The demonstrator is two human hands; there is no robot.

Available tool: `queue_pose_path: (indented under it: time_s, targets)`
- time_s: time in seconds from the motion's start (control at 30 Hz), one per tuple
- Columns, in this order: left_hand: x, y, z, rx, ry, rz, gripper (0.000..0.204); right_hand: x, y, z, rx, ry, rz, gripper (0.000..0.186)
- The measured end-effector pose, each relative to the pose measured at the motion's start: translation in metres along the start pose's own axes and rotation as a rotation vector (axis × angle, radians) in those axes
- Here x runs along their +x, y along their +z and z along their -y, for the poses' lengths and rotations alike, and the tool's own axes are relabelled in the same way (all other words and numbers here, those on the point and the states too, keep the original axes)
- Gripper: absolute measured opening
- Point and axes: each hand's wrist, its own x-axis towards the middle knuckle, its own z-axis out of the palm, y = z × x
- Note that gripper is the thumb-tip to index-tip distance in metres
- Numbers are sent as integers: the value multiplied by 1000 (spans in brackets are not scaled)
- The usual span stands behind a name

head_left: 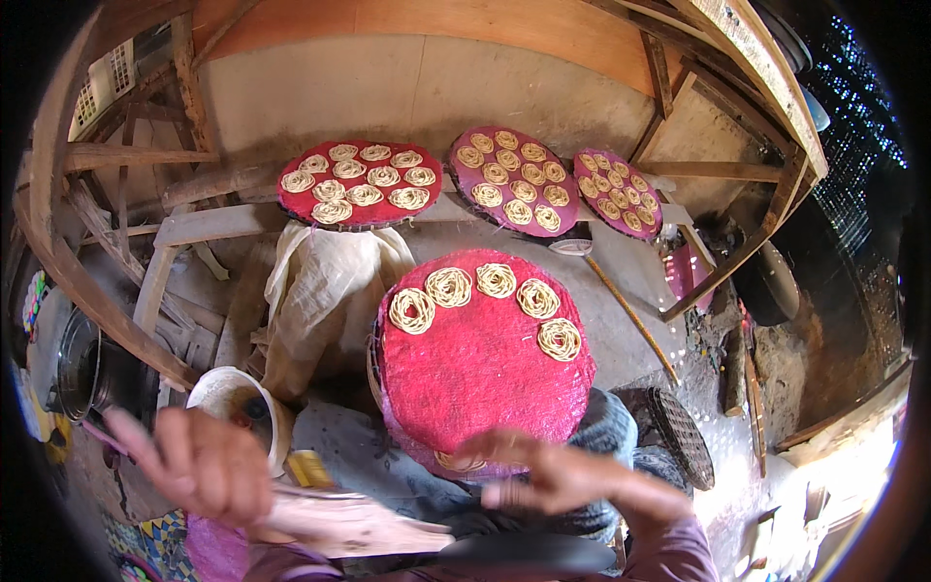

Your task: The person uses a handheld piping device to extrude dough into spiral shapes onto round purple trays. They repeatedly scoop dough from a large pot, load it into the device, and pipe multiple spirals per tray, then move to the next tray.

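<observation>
A round tray covered in red cloth (465,388) lies in front of me, over my lap. Coiled dough-like strands form several nests along its far and right edge, among them a pale nest (560,339). Another nest (460,463) shows partly at the near rim, beneath the fingers of my right hand (553,475). That hand is open, fingers apart and a little blurred. My left hand (208,466) is off to the left by a whitish bucket (276,427), smeared by motion, so its grip is unclear. A pale wooden piece (354,524) lies beside its wrist.
Three more cloth-covered trays, a red tray (339,209) and two purplish ones, lean on a wooden bench (218,225) with nests on them. A long-handled skimmer (630,310) rests behind my tray. Wooden posts frame both sides. A dark woven basket (682,436) stands right of my knee.
</observation>
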Motion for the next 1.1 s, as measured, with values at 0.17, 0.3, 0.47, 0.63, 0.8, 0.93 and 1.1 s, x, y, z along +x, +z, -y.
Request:
queue_pose_path:
  time_s: [0.17, 0.3, 0.47, 0.63, 0.8, 0.93, 1.1]
  targets:
    - [39, 19, 98, -141, 31, -389, 62, -46, 76, 29, 273, 465, -279, 68]
    - [49, 42, 180, 226, -291, 8, 94, -119, 77, 32, 403, 464, -809, 61]
    - [7, 94, 288, 878, -286, 542, 54, -222, 90, 67, 98, 622, -1003, 43]
    - [-33, 156, 375, 413, -371, 631, 25, -334, 134, 41, 55, 824, -971, 52]
    - [-56, 204, 406, -188, -1464, 700, 12, -399, 150, -35, -747, 643, -932, 33]
    - [-32, 218, 444, -340, -1843, 779, 21, -383, 118, -26, -110, 229, -1323, 46]
    - [7, 238, 480, -84, -1880, 1135, 14, -362, 76, 60, -655, 85, -1071, 40]
